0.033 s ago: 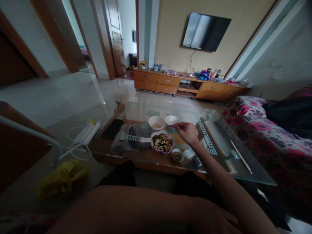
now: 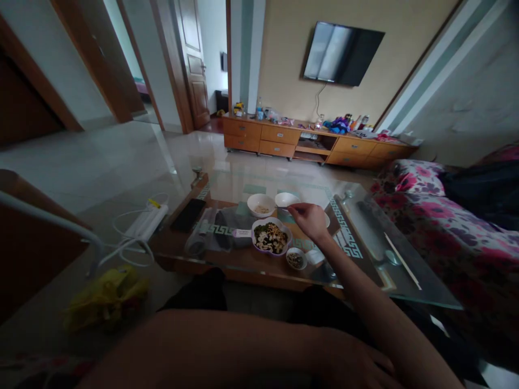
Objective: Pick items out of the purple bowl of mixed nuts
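The right hand (image 2: 312, 220) has its grip drawn together, thumb to fingertips, too small to tell on what, at the near side of a white bowl (image 2: 287, 199). Around it on the glass worktop (image 2: 227, 186) are a second bowl (image 2: 259, 213), a lobed dish (image 2: 264, 220) of mixed pieces and a small bowl (image 2: 298, 268); the left hand (image 2: 351, 354) lies low in shadow, its grip unreadable.

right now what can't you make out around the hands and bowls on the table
All in the head view:
- what the right hand pinches, if anything: too small
- most of the white object behind it: covered by that hand
- whether the left hand holds anything: dim, blurred
- print on the label: too small
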{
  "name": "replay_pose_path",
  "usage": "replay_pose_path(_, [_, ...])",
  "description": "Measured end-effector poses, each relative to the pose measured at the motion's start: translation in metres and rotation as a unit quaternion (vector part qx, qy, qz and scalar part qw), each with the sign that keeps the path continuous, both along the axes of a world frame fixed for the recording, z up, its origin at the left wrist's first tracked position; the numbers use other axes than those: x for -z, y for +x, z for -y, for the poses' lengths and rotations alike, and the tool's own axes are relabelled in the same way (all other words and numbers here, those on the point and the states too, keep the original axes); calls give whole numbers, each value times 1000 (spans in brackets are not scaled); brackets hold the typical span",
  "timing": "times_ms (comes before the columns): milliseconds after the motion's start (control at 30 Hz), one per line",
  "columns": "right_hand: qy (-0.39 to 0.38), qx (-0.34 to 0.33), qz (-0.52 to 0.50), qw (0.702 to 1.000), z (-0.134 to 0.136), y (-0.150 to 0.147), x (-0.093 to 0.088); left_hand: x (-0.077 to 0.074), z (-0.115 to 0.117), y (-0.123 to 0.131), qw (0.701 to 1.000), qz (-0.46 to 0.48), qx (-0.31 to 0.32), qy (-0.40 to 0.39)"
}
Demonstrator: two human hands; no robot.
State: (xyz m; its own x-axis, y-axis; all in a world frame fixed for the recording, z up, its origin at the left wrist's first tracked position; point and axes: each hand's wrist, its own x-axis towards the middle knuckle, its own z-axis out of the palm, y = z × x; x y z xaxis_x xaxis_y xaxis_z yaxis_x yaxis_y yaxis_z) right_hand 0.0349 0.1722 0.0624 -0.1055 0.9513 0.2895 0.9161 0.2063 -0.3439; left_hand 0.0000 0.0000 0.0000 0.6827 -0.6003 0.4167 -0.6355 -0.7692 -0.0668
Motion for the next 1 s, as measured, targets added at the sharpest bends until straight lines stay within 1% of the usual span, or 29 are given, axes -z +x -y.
replay_pose_path(33, [3,4,8,1000,-2,-6,1,-3,-1,-8,998,23,-13,48])
replay_pose_path(100, [5,6,33,999,-7,-19,4,-8,-2,-24,994,30,-45,100])
replay_pose_path(200, [-1,8,70,998,-13,-36,9,-14,-4,-43,992,23,-76,101])
replay_pose_path(267, [-8,10,90,996,-17,-46,14,-15,-5,-52,992,15,-90,85])
replay_pose_path(400, [-21,3,124,992,-24,-61,19,-6,-6,-66,992,25,-105,66])
replay_pose_path(567, [-27,-10,141,990,-27,-77,15,7,-5,-79,985,100,-125,61])
replay_pose_path(633, [-34,-18,147,988,-26,-82,13,10,-5,-83,983,113,-134,56])
replay_pose_path(700, [-45,-16,150,988,-26,-84,10,10,-6,-85,985,91,-135,56])
replay_pose_path(767, [-45,-10,142,989,-26,-84,8,8,-6,-86,986,65,-139,59])
replay_pose_path(833, [-29,-8,125,992,-26,-81,5,5,-6,-84,986,62,-142,65])
replay_pose_path(900, [-8,-10,103,995,-23,-75,0,1,-6,-79,984,79,-138,77])
replay_pose_path(1000, [12,-33,71,997,-14,-62,-8,-3,-6,-62,986,81,-106,99])
